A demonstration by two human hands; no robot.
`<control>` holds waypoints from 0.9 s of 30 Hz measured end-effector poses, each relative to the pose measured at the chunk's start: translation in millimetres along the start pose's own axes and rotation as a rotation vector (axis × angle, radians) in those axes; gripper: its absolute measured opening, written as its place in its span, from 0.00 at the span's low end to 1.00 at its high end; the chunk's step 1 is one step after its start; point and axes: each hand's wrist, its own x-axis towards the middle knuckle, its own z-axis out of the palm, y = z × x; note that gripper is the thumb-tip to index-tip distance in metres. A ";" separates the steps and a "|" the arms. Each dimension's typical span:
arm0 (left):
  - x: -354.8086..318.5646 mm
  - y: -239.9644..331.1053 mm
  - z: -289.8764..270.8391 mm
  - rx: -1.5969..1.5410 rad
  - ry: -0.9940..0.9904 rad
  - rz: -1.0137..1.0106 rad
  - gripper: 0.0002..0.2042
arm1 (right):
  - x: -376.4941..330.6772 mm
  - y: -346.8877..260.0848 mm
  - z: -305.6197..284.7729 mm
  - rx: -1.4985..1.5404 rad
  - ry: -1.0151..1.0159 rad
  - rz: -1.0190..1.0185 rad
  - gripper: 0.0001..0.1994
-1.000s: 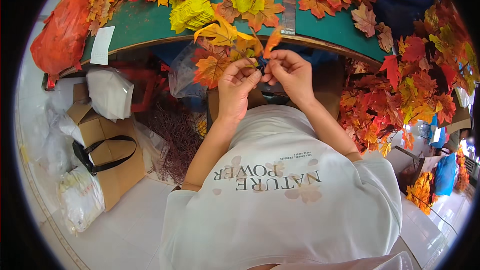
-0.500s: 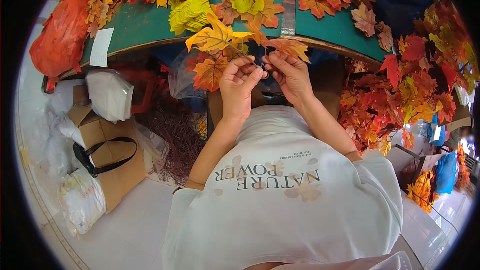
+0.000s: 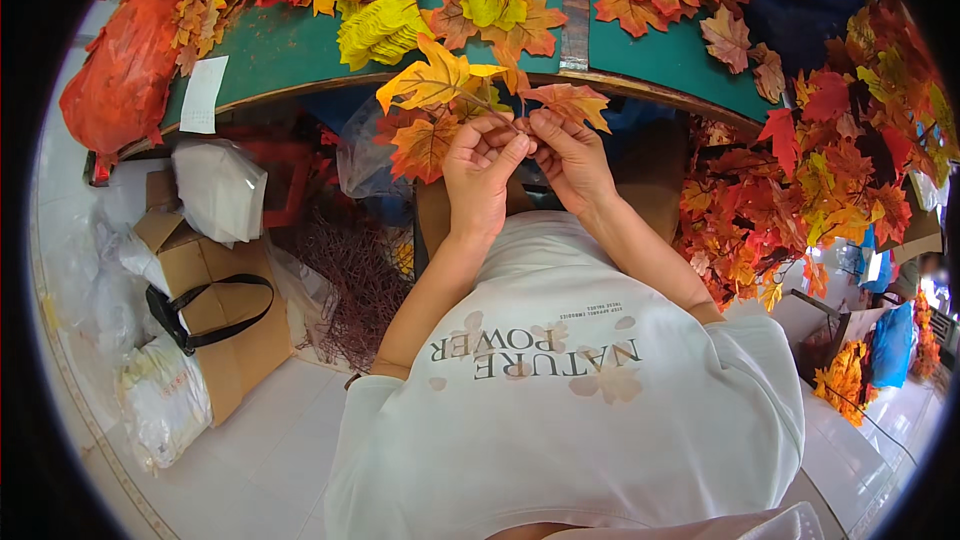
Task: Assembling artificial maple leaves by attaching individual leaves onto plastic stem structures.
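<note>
Near the upper centre of the frame, left hand [image 3: 483, 175] and right hand [image 3: 572, 162] raised side by side, fingers of both pinched together on the thin stem of a sprig of artificial maple leaves [image 3: 450, 90], yellow and orange, held just in front of the near edge of the tabletop [image 3: 290, 50]. Across the top of the frame, a green tabletop with a worn wooden rim, strewn with loose red, orange and yellow leaves [image 3: 500, 0]. At upper left, a bulging orange-red plastic bag [image 3: 125, 70] resting on the tabletop edge, a white paper slip [image 3: 203, 95] just beside it. Down the left side, on a pale tiled floor [image 3: 250, 460], a brown cardboard box [image 3: 215, 305] with a black strap, white plastic bags around it, and a heap of thin brown twigs [image 3: 345, 275] near the box. Along the right side, dense bunches of red and orange leaf sprays [image 3: 810, 190].
</note>
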 end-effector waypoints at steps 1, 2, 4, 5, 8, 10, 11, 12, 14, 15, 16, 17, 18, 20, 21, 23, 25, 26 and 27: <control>0.0 -0.1 -0.2 -0.005 -0.006 -0.001 0.12 | -0.5 -0.7 0.9 0.036 -0.009 0.010 0.06; -0.1 -0.2 -0.5 -0.006 -0.005 -0.001 0.12 | -0.4 -0.3 0.3 0.036 -0.009 0.011 0.06; -0.5 -0.5 -1.2 0.015 -0.005 -0.014 0.12 | -0.1 0.8 -1.3 0.069 -0.030 0.024 0.06; -0.7 -1.3 -1.5 0.015 -0.003 -0.014 0.12 | -0.6 1.0 -1.0 0.068 -0.030 0.025 0.06; -0.4 -2.8 -1.3 0.010 0.014 -0.022 0.12 | -2.2 1.6 0.9 0.084 -0.004 0.043 0.05; 0.0 -2.6 -1.1 -0.003 0.017 -0.026 0.12 | -2.1 3.7 0.6 0.075 0.032 0.029 0.05; 0.0 -2.9 -1.4 -0.003 0.018 -0.027 0.12 | -2.5 4.7 0.9 0.075 0.032 0.030 0.05; -0.1 -3.6 -1.9 -0.005 0.023 -0.023 0.12 | -3.5 5.8 1.3 0.064 0.015 -0.001 0.05; -0.1 -4.5 -2.3 -0.007 0.028 -0.021 0.12 | -4.4 8.1 1.7 0.053 0.000 -0.032 0.04; 0.2 -4.8 -2.2 -0.016 0.036 -0.025 0.12 | -4.4 9.2 1.8 0.048 -0.006 -0.052 0.04; 0.3 -4.9 -1.6 -0.026 0.043 -0.029 0.12 | -4.6 9.8 1.6 0.044 -0.011 -0.073 0.04; 0.3 -4.5 -0.2 -0.026 0.044 -0.029 0.12 | -4.5 10.9 0.5 0.043 -0.011 -0.072 0.04; 0.4 -3.7 2.1 -0.025 0.046 -0.028 0.12 | -4.2 12.4 -1.2 0.143 -0.016 -0.010 0.05; 0.4 -3.4 3.2 -0.023 0.050 -0.027 0.12 | -4.2 13.8 -2.7 0.243 -0.019 0.055 0.05; 1.0 -3.6 3.1 -0.015 0.046 -0.026 0.12 | -4.4 13.7 -3.2 0.248 -0.010 0.067 0.05; 1.2 -5.1 2.0 -0.005 0.043 -0.029 0.11 | -5.1 14.3 -3.4 0.256 0.002 0.081 0.06; 1.3 -8.2 0.5 -0.012 0.029 -0.027 0.11 | -4.3 13.3 -2.9 0.252 -0.017 0.084 0.06; 1.3 -8.7 0.4 -0.012 0.029 -0.029 0.11 | -4.6 12.8 -2.2 0.252 -0.015 0.084 0.06; 1.1 -9.2 0.3 -0.010 0.025 -0.032 0.11 | -4.8 12.5 -1.1 0.257 -0.005 0.085 0.06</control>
